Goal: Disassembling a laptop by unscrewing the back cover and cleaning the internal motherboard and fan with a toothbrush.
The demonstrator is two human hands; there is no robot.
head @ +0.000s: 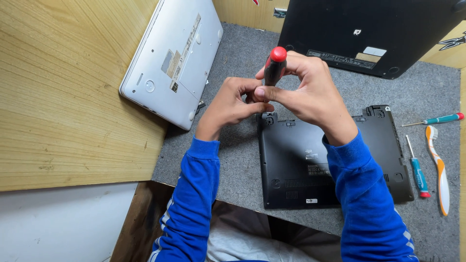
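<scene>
Black plastic laptop base [301, 165], underside up, lies at the near edge of the grey felt mat [242, 160]. Over its far left corner, the right hand [310, 92] is clamped around a black screwdriver with a red cap [274, 68], held upright; the left hand [228, 104] pinches its lower end. A silver laptop [170, 58] leans at the mat's left edge.

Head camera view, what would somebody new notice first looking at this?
First, the two hands at centre: the right hand and left hand hold a black screwdriver with a red cap upright over the top left corner of a black laptop base lying underside up on the grey mat. A silver laptop leans upside down at the upper left, and two teal screwdrivers and a toothbrush lie at the right.
</scene>
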